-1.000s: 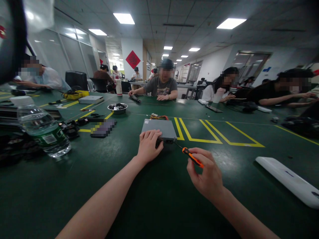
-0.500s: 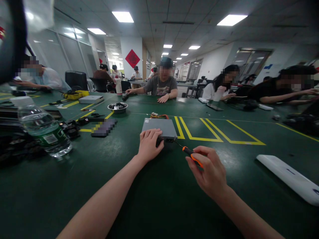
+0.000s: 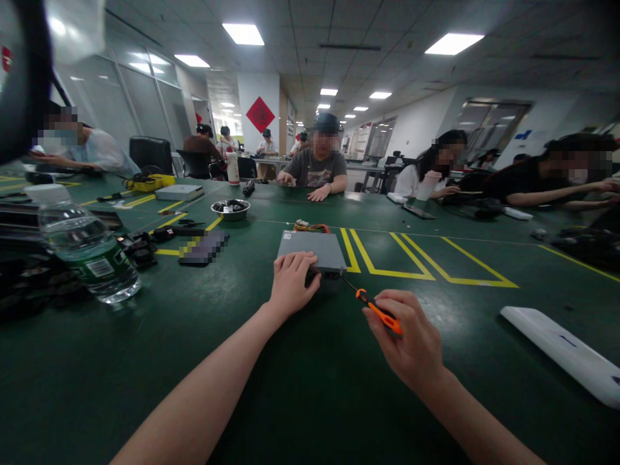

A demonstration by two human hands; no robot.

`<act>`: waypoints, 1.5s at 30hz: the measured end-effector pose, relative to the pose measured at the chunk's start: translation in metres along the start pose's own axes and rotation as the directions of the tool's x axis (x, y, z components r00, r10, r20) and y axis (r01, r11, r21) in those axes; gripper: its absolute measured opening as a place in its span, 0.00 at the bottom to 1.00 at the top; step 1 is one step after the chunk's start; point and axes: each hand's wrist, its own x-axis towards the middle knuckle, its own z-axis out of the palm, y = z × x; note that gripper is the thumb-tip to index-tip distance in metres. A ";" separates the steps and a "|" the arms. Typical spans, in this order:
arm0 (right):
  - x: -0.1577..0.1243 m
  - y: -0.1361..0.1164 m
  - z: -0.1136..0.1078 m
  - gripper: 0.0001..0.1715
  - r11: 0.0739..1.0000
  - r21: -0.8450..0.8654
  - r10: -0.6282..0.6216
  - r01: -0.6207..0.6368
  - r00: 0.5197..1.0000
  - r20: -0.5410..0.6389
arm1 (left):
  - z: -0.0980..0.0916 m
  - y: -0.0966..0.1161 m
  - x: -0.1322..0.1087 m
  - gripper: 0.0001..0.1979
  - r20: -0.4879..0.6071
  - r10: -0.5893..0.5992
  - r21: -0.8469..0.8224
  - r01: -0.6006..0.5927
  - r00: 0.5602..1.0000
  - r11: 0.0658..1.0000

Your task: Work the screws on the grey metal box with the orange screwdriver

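A grey metal computer power supply (image 3: 320, 247) lies flat on the green table, with a bundle of coloured cables (image 3: 310, 227) at its far side. My left hand (image 3: 294, 278) grips its near left part, fingers over the top and thumb against the near side. Between the fingers and thumb of my right hand (image 3: 409, 332) is a screwdriver (image 3: 380, 313) with an orange and black handle. Its thin shaft points up and left, and the tip is at the near right corner of the power supply. Whether the tip sits in a screw is too small to tell.
A water bottle (image 3: 90, 248) stands at left beside dark parts. A phone (image 3: 203, 248) and a metal bowl (image 3: 230, 208) of small parts are nearer the middle. At right lies a long white object (image 3: 557, 349). Across the table sits a person (image 3: 320, 161); others sit either side.
The screwdriver's handle has turned in my right fingers and shows more orange. My left hand stays on the power supply. The person opposite has drawn a hand away from a small black object.
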 end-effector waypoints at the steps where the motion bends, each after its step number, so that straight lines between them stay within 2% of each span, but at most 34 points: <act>1: 0.000 0.000 0.001 0.18 0.999 0.020 0.032 -0.032 0.999 -0.017 | 0.000 0.000 0.000 0.13 0.002 -0.001 0.002 0.001 1.000 1.000; 4: 0.000 -0.001 0.003 0.21 0.995 0.089 0.054 -0.051 0.998 -0.027 | 0.001 0.000 0.000 0.14 0.003 -0.005 0.005 0.005 1.000 1.000; 8: -0.001 -0.005 0.002 0.16 0.995 0.100 -0.016 0.011 0.999 0.048 | 0.001 0.000 0.000 0.14 0.002 -0.009 0.009 0.009 1.000 1.000; 11: 0.000 -0.005 -0.002 0.12 0.996 0.084 0.009 -0.014 0.998 0.070 | 0.001 0.000 0.000 0.13 0.002 -0.003 0.012 0.003 1.000 1.000; 15: 0.001 -0.002 -0.001 0.16 0.994 0.072 0.078 -0.078 0.997 -0.006 | 0.001 -0.001 0.000 0.14 0.005 0.005 0.013 -0.006 1.000 1.000; 18: 0.002 -0.003 0.002 0.23 0.992 0.124 0.036 -0.032 0.999 -0.035 | 0.002 -0.001 0.000 0.14 0.000 -0.003 0.012 0.003 1.000 1.000; 22: 0.001 -0.006 0.001 0.19 0.994 0.102 -0.032 0.030 0.999 0.023 | 0.002 -0.001 0.000 0.14 0.009 -0.010 0.011 0.010 1.000 1.000; 26: 0.001 -0.005 -0.002 0.14 0.999 0.041 -0.009 0.007 0.999 0.053 | 0.001 0.000 0.000 0.13 0.015 -0.008 0.015 0.008 1.000 1.000; 29: 0.001 -0.005 -0.001 0.17 1.000 0.017 0.016 -0.016 1.000 0.015 | 0.001 0.000 0.000 0.14 0.015 -0.009 0.012 0.008 1.000 1.000; 33: -0.001 -0.004 0.003 0.25 0.993 0.112 -0.023 0.026 0.999 -0.026 | 0.002 -0.001 0.000 0.14 0.010 -0.009 0.010 0.009 1.000 1.000; 37: -0.003 -0.003 0.003 0.20 0.998 0.036 -0.044 0.043 0.999 0.032 | 0.002 -0.001 0.000 0.14 0.007 -0.008 0.012 0.008 1.000 1.000; 40: -0.004 -0.002 0.003 0.18 0.998 -0.059 -0.028 0.029 0.999 0.018 | 0.002 -0.001 0.000 0.13 0.004 -0.007 0.013 0.007 1.000 1.000; 45: -0.006 -0.004 0.008 0.22 0.999 0.037 -0.008 0.008 1.000 0.010 | 0.002 0.000 0.000 0.14 0.013 -0.009 0.015 0.009 1.000 1.000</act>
